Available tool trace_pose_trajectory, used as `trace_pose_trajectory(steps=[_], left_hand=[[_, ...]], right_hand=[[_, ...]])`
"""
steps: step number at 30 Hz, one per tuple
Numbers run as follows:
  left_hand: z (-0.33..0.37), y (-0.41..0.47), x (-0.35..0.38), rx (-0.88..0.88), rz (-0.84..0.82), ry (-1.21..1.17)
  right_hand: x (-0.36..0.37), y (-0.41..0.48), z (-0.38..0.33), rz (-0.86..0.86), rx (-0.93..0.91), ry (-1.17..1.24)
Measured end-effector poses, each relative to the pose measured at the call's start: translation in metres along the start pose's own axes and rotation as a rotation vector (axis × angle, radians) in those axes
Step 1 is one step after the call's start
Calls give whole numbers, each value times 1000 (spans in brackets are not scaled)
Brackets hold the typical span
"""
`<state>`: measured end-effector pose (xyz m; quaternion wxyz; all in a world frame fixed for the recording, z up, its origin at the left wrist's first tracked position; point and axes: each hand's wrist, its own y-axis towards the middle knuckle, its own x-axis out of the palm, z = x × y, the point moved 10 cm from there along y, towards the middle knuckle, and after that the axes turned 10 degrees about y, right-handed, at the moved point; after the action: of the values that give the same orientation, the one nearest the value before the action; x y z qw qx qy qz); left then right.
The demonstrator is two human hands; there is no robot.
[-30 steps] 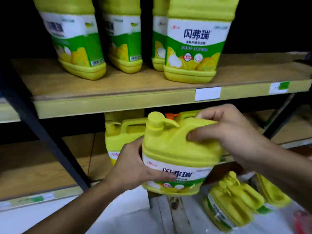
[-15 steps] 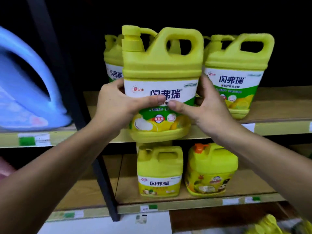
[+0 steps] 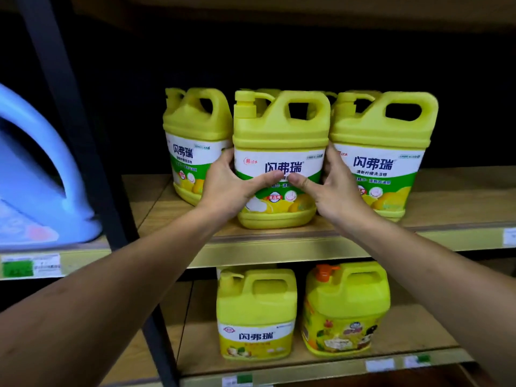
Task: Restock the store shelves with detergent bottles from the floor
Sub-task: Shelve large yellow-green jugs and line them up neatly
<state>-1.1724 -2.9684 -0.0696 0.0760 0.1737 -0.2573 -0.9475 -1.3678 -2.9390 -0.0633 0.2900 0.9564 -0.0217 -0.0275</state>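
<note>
A yellow detergent bottle (image 3: pixel 280 132) with a white and green label stands on the upper wooden shelf (image 3: pixel 446 208), near its front edge. My left hand (image 3: pixel 229 188) grips its left side and my right hand (image 3: pixel 332 185) grips its right side, both thumbs across the label. It sits between two matching yellow bottles, one on the left (image 3: pixel 192 129) and one on the right (image 3: pixel 385 141). More yellow tops show behind them.
On the lower shelf (image 3: pixel 418 328) stand a yellow bottle (image 3: pixel 255 311) and an orange-capped yellow bottle (image 3: pixel 346 305). A dark upright post (image 3: pixel 83 129) divides the bays. A large pale blue jug (image 3: pixel 36 174) fills the left bay. Price tags line the shelf edges.
The bottle went up from below the shelf edge onto the upper shelf, between the two other bottles. Both hands stayed on its sides.
</note>
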Motion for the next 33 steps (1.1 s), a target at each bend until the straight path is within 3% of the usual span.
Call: trace_pose_trajectory(steps=[9, 19, 21, 25, 29, 33], left_hand=[[0, 8, 8, 78, 49, 205], [2, -8, 4, 77, 92, 246], [3, -11, 5, 72, 106, 266], [5, -15, 2, 28, 138, 301], [1, -37, -1, -13, 175, 302], [23, -119, 18, 261, 221, 328]], right_hand=[[-7, 15, 18, 42, 24, -118], [-6, 8, 25, 67, 128, -102], [-6, 5, 20, 105, 136, -130], [-15, -7, -4, 285, 56, -406], [-39, -55, -1, 344, 22, -310], [-91, -145, 51, 342, 157, -206]])
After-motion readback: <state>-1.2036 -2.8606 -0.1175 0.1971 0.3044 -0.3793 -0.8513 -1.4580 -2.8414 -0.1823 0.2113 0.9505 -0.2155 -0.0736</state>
